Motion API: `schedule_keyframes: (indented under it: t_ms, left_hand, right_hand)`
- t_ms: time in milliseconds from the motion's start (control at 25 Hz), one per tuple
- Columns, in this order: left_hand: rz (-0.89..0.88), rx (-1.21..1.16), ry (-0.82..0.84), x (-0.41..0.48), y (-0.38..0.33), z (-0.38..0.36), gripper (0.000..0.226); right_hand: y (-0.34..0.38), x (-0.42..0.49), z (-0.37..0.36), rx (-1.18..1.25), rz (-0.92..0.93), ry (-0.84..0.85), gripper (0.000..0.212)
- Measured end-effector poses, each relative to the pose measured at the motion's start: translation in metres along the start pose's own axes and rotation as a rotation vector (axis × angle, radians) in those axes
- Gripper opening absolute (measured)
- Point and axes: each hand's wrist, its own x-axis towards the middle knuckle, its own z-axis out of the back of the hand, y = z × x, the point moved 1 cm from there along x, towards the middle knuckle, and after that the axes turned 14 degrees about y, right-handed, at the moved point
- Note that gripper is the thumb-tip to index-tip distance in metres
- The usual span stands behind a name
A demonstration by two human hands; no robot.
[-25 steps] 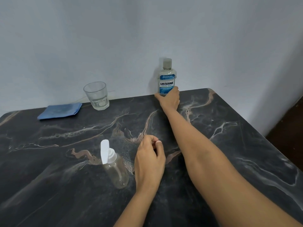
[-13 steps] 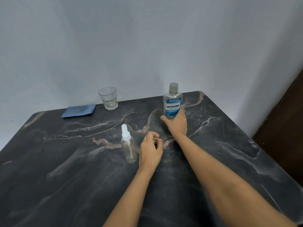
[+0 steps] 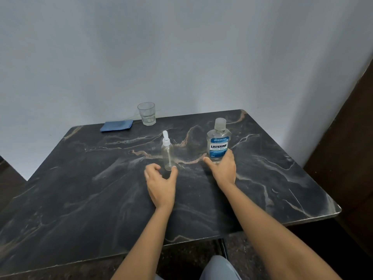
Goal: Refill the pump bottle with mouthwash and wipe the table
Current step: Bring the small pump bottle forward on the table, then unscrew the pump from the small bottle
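Head view, near to far. Grey-clad knee (image 3: 219, 267) at the bottom edge, below the near rim of the dark marbled bench (image 3: 90, 209). Both bare forearms reach forward over it.

Pump bottle (image 3: 167, 156): clear, upright at mid-bench, long axis vertical, white pump head pointing up. Mouthwash bottle (image 3: 218, 144): upright to its right and well apart from it, cap up, blue label facing the camera.

Change from 1.0 s ago: the mouthwash bottle stood at the far edge against the wall; it is now at mid-bench, level with the pump bottle. The left hand was balled with thumb against fingers; it has since loosened.

Left hand (image 3: 161, 182): half open in a C, fingers loosely curled, holding nothing. Thumb tip lies just beside the pump bottle's base; contact cannot be told.

Right hand (image 3: 223, 170): grips the mouthwash bottle's lower body, thumb on its left side, fingers wrapped round the right.

Far edge: clear glass (image 3: 146, 113) upright, folded blue cloth (image 3: 116, 126) flat to its left, both near the pale wall (image 3: 181, 47).
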Motion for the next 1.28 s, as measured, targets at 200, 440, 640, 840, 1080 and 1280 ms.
schedule_keyframes:
  t_ms: [200,440,640,840,1080,1280]
  left_hand:
    - [0.042,-0.003,0.143,0.019,0.012,-0.004,0.086]
    - [0.042,0.227,0.221,0.034,0.016,-0.012,0.054]
    - [-0.025,0.225,0.231,0.017,0.016,-0.007,0.035]
    - [-0.072,0.305,0.272,-0.019,0.024,0.011,0.037]
    - [-0.154,0.347,0.269,-0.05,0.026,0.032,0.028]
    - [-0.151,0.279,0.3,-0.049,0.027,0.031,0.023]
  right_hand:
    - [-0.002,-0.005,0.003,0.021,0.002,0.048,0.074]
    - [-0.003,-0.012,0.007,0.131,-0.053,0.036,0.109]
    - [0.009,-0.061,0.012,0.231,0.162,-0.222,0.052]
    - [0.063,-0.104,-0.019,0.425,0.381,0.146,0.04]
    - [0.111,-0.116,-0.05,0.564,0.306,0.189,0.04]
    - [0.11,-0.121,-0.054,0.718,0.205,0.128,0.026]
